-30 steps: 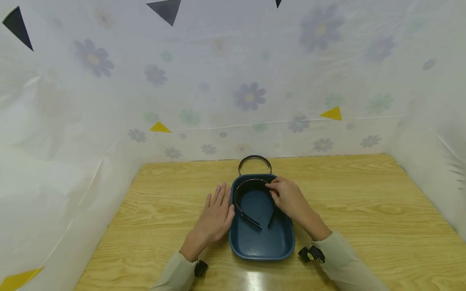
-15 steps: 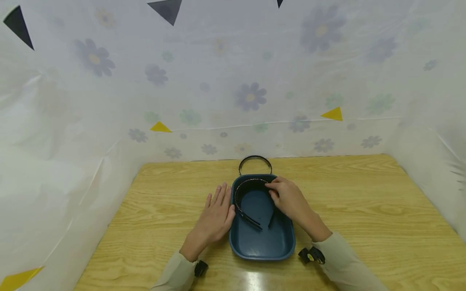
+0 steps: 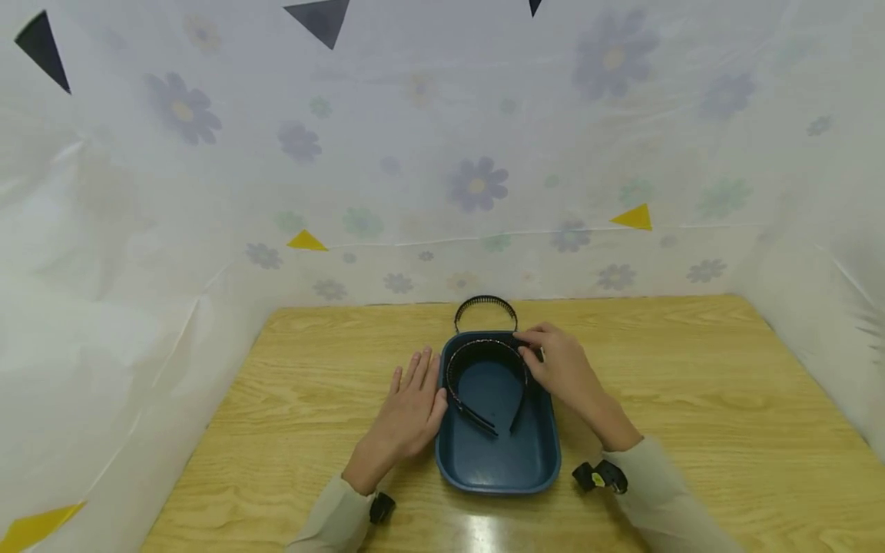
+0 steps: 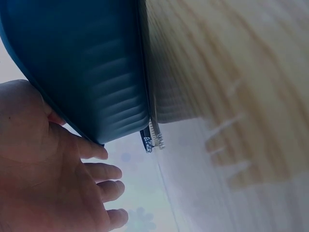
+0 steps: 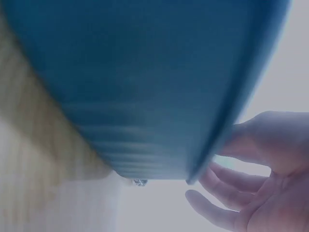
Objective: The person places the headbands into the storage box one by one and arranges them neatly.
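A deep blue rectangular tray [image 3: 498, 490] stands on the table with its short side toward me. Inside its far half lies a wide black headband [image 3: 452, 384] with a speckled edge, its two ends pointing toward me. My left hand [image 3: 408, 411] rests against the tray's left side with fingers straight; the left wrist view shows its fingers [image 4: 108, 171] extended by the rim. At the far right corner is my right hand [image 3: 563, 369], fingers loosely bent near the headband and rim, thumb and forefinger apart. Whether its fingertips touch the tray is unclear.
A thin black toothed headband [image 3: 484, 299] lies just behind the tray, its near ends hidden. The wood-grain table [image 3: 677, 399] ends at a white flowered backdrop [image 3: 387, 184], with similar white sheets at both sides.
My right hand has let go of the headband's right side and shifted slightly right and away from me. More of the headband shows. My left hand and the tray stay where they were.
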### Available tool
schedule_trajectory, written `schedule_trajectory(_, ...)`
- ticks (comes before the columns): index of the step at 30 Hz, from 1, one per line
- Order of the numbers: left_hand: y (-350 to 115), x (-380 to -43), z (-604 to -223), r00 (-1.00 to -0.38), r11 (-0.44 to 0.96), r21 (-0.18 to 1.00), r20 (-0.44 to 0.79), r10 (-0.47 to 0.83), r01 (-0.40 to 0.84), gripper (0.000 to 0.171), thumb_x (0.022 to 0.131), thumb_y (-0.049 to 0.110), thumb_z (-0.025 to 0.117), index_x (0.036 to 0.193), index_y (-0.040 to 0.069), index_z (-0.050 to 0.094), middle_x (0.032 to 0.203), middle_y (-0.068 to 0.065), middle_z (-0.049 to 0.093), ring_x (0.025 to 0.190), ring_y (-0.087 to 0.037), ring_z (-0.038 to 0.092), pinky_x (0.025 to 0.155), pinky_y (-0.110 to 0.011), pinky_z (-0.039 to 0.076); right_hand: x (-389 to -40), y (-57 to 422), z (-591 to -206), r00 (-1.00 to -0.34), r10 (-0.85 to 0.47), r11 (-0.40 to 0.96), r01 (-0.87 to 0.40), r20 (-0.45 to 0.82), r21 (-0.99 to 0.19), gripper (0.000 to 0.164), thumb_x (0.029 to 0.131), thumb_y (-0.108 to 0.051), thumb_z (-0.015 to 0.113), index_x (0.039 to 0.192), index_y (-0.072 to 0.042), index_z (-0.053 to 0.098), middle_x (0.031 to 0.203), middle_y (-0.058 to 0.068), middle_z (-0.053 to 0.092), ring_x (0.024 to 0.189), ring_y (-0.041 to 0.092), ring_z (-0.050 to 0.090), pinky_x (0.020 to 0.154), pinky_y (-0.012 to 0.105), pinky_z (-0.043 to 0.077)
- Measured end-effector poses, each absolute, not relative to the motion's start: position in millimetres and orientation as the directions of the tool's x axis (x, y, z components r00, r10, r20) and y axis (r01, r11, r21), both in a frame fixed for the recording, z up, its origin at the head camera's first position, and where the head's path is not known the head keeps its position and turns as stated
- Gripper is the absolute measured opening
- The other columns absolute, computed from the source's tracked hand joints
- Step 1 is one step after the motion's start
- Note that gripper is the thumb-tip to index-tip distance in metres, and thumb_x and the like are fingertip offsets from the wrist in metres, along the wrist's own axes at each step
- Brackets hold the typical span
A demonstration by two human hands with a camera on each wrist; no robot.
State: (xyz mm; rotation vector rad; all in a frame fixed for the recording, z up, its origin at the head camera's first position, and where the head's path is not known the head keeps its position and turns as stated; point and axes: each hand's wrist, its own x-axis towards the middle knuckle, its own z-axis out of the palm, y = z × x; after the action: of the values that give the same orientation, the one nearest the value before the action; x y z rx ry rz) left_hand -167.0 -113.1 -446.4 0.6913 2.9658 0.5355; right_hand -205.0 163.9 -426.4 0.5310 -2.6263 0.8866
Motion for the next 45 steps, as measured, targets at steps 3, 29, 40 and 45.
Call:
schedule_trajectory(3,-112,-167,-448,-0.895,0.837,0.342,0.029,0.444,0.427,0.06,0.112,0.032,0.028,0.163,0.0,0.021,0.169,-0.02,0.014,0.156,-0.038,0.013,0.123,-0.06,0.012,-209,172,-424,-0.893,-0.215,0.721,-0.419,0.396,-0.552,0.028,0.093,-0.003,0.074,0.121,0.001,0.075,0.111,0.02,0.068,0.083,0.027,0.069,0.071,0.045,0.058)
schedule_trajectory(29,-111,-171,-451,-0.9,0.855,0.296,0.046,0.433,0.426,0.06,0.111,0.031,0.03,0.162,0.001,0.024,0.17,-0.018,0.009,0.157,-0.036,0.008,0.122,-0.061,0.01,-309,168,-423,-0.979,-0.176,0.589,-0.191,0.106,-0.785,0.049,0.1,-0.011,0.065,0.147,-0.001,0.053,0.141,0.033,0.049,0.122,0.049,0.055,0.097,0.06,0.049)
schedule_trajectory(40,-114,-174,-449,-0.905,0.86,0.298,0.039,0.423,0.415,0.06,0.112,0.031,0.031,0.162,-0.001,0.023,0.171,-0.017,0.007,0.157,-0.036,0.009,0.123,-0.059,0.009,-327,170,-430,-0.973,-0.231,0.616,-0.167,0.025,-0.769,0.048,0.1,-0.013,0.061,0.144,0.005,0.053,0.143,0.034,0.048,0.129,0.05,0.049,0.094,0.06,0.049)
schedule_trajectory(45,-111,-174,-450,-0.902,0.857,0.299,0.041,0.429,0.421,0.06,0.112,0.032,0.03,0.163,0.001,0.021,0.171,-0.015,0.005,0.157,-0.035,0.008,0.123,-0.059,0.009,-330,181,-440,-0.954,-0.299,0.645,-0.193,-0.011,-0.739,0.049,0.097,-0.009,0.062,0.144,0.006,0.052,0.141,0.036,0.049,0.128,0.051,0.049,0.091,0.06,0.05)
